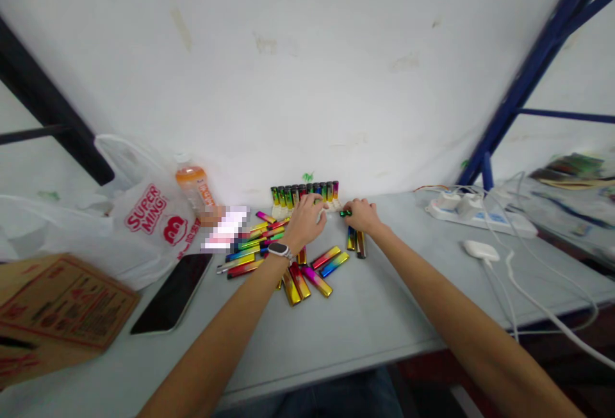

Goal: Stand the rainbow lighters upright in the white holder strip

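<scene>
A row of upright shiny lighters (282,196) stands in a pale holder (280,212) against the wall. My left hand (305,218), with a watch on its wrist, is at the front of that row, its fingers bent around a small green-topped item. To the right, my right hand (362,214) pinches a dark green lighter (344,213), of which only one end shows. Two or three lighters (360,245) lie just below that hand. Many loose metallic lighters (244,257) are spread left of and below my left hand, among them a magenta and yellow one (318,281).
On the left are a cardboard box (67,309), a white plastic bag (129,213), an orange drink bottle (193,184) and a dark phone (173,293). A power strip (480,216), a white adapter (481,251) and cables lie at the right. The wall bounds the table (375,315) behind.
</scene>
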Demonstrator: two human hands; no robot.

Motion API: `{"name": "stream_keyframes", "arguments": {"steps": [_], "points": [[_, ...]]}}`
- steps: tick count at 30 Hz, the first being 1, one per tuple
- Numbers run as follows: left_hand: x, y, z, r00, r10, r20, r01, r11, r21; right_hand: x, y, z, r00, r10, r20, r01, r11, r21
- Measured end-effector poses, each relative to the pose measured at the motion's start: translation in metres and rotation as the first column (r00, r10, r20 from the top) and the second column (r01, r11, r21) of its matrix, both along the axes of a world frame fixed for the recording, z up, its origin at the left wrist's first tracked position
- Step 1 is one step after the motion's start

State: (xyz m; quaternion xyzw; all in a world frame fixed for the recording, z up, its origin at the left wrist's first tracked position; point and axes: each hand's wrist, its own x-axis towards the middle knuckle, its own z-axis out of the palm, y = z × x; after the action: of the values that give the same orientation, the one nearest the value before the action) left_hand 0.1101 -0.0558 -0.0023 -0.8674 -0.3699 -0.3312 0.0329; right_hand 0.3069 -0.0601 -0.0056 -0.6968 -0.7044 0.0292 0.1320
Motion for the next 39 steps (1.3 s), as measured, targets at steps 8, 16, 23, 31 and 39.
{"name": "stream_keyframes", "arguments": {"steps": [8,16,23,31,39], "points": [[-0.017,-0.024,-0.016,0.972,0.018,0.235,0.008,0.994,-0.110,-0.019,0.002,-0.001,0.958,0.276,0.078,-0.278,0.961,0.013],[-0.042,-0.033,-0.006,0.883,0.083,0.462,-0.024,0.991,-0.132,-0.066,-0.018,-0.002,0.659,0.505,-0.557,-0.370,0.863,0.345],[-0.042,-0.042,-0.011,0.881,0.055,0.471,0.046,0.978,-0.202,-0.099,-0.047,-0.012,0.376,0.337,-0.863,-0.088,0.940,0.329],[-0.032,-0.045,-0.022,0.921,-0.028,0.389,0.132,0.961,-0.243,-0.097,-0.059,-0.013,0.523,0.296,-0.799,0.041,0.928,0.371],[-0.032,-0.047,-0.023,0.938,-0.017,0.346,0.116,0.956,-0.269,-0.098,-0.066,-0.013,0.520,0.381,-0.765,-0.024,0.901,0.433]]}}
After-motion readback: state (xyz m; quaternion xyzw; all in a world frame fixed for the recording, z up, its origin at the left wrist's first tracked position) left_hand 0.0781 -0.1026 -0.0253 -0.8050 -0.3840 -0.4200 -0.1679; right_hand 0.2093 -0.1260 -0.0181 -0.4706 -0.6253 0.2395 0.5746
